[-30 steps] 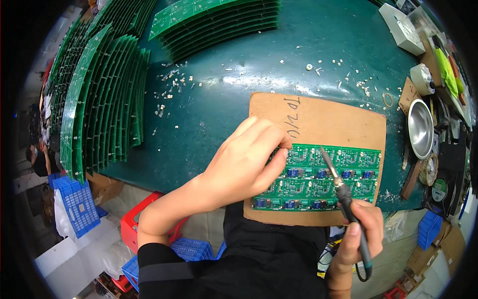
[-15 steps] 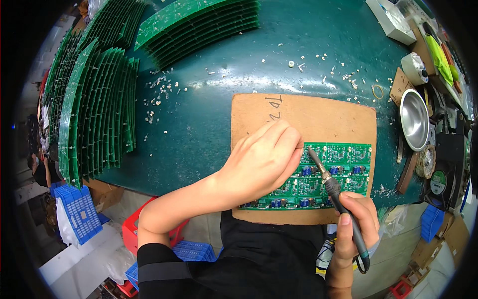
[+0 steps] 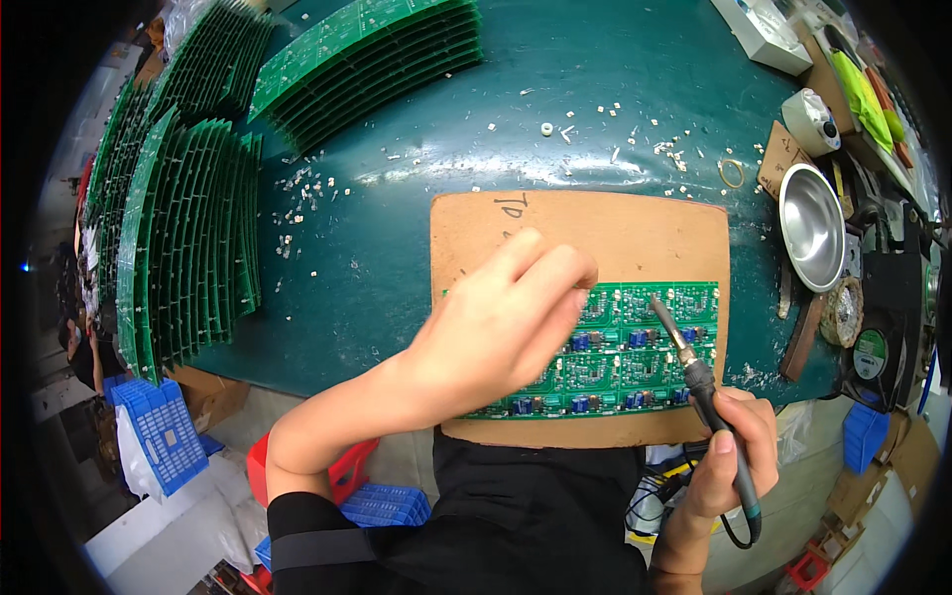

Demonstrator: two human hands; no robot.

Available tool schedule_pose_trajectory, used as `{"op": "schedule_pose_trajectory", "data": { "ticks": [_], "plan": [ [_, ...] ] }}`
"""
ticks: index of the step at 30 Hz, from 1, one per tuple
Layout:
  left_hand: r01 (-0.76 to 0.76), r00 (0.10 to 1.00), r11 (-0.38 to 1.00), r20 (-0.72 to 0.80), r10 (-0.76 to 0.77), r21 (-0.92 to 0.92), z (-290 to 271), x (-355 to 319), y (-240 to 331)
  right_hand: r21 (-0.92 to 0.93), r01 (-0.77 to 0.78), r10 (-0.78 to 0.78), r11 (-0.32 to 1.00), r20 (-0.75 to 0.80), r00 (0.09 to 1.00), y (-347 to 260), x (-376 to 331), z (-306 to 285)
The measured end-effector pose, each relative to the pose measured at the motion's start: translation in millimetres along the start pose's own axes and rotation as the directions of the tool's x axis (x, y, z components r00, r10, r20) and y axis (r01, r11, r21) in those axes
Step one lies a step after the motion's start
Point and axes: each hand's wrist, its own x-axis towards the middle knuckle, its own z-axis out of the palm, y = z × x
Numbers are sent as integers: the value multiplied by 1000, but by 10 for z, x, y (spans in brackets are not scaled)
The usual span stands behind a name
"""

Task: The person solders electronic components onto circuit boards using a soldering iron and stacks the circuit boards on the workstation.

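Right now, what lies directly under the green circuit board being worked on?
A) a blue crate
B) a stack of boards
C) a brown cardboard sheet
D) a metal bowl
C: the circuit board rests on a brown cardboard sheet, while the right hand holds a soldering iron over it.

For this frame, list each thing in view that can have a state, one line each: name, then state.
Left hand: resting on the green circuit board panel, which lies flat on a brown cardboard sheet.
Right hand: gripping the dark-handled soldering iron, tip on the panel.
Round steel bowl: upright.
Stacked green boards: fanned, on edge.
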Motion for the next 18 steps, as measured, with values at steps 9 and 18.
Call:
{"op": "schedule_pose_trajectory", "data": {
  "ticks": [9, 18],
  "plan": [
    [-132, 991, 991, 3, 132, 21, 337, 181, -36, 0, -31, 30, 1000, 79, 996, 36, 82, -6],
    [-150, 988, 985, 38, 147, 82, 327, 195, 37, 1, -10, 10, 1000, 106, 994, 38, 112, -105]
  ]
}}
